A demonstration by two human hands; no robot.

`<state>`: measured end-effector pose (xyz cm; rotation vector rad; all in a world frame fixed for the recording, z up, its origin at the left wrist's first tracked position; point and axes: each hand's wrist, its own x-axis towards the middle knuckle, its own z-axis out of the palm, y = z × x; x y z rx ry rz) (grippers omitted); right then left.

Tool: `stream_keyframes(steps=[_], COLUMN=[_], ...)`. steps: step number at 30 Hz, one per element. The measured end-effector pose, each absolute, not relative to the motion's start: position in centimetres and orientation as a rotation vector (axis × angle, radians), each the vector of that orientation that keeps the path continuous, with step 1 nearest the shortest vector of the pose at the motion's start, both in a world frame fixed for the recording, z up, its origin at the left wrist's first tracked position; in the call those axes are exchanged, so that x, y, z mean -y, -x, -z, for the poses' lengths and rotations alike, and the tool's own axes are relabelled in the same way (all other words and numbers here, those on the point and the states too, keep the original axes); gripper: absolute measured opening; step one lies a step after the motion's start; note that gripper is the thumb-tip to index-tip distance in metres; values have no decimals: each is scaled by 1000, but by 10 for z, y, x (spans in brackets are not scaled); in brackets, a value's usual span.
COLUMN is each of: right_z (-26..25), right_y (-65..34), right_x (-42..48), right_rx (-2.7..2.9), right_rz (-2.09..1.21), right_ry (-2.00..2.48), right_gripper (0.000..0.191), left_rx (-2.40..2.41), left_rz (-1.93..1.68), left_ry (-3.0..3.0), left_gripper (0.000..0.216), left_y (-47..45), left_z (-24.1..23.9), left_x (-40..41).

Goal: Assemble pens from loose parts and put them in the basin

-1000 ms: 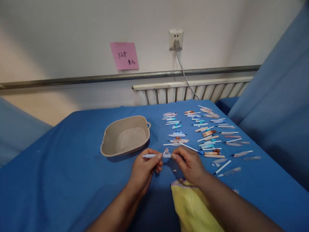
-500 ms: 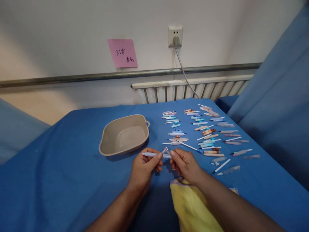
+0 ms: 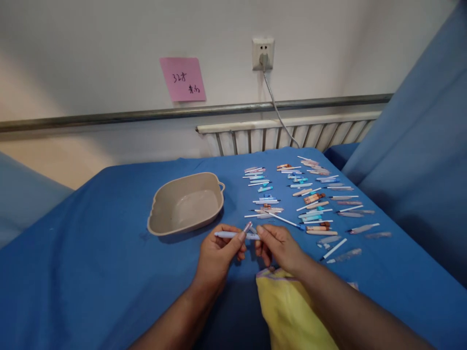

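Observation:
Over the blue cloth, my left hand (image 3: 218, 253) is closed around a pale lavender pen (image 3: 226, 235), held nearly level. A short clear piece with a pinkish tint (image 3: 248, 226) sticks up by the left thumb. My right hand (image 3: 280, 247) pinches the pen's right end between thumb and fingers. Its tip is hidden by those fingers. Just beyond my right hand lies a long white stick with a blue end (image 3: 286, 219). Pen parts (image 3: 316, 214) in blue, brown and clear plastic lie in small groups farther right.
A beige plastic basin (image 3: 160, 228) stands behind my left hand. Yellow cloth (image 3: 288, 311) hangs under my right forearm. The blue-covered table (image 3: 91, 253) reaches a wall with a metal rail (image 3: 146, 114), a pink note (image 3: 183, 79) and a socket (image 3: 263, 53). Blue curtains (image 3: 419, 121) flank it.
The view has shifted very slightly. Both hands keep the same hold on the pen, with hardly any visible movement.

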<state>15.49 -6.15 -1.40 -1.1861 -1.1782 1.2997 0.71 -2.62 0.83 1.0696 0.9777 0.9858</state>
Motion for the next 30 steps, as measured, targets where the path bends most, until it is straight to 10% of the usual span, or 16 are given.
stream_keyframes(steps=[30], right_z=[11], right_y=[-147], right_x=[62], right_rx=[967], right_rz=[-1420], right_ry=[1072], right_gripper=[40], left_rx=[-915], left_rz=[-1035], left_ry=[-1065], left_gripper=[22], left_y=[-9], left_z=[-7], left_x=[25])
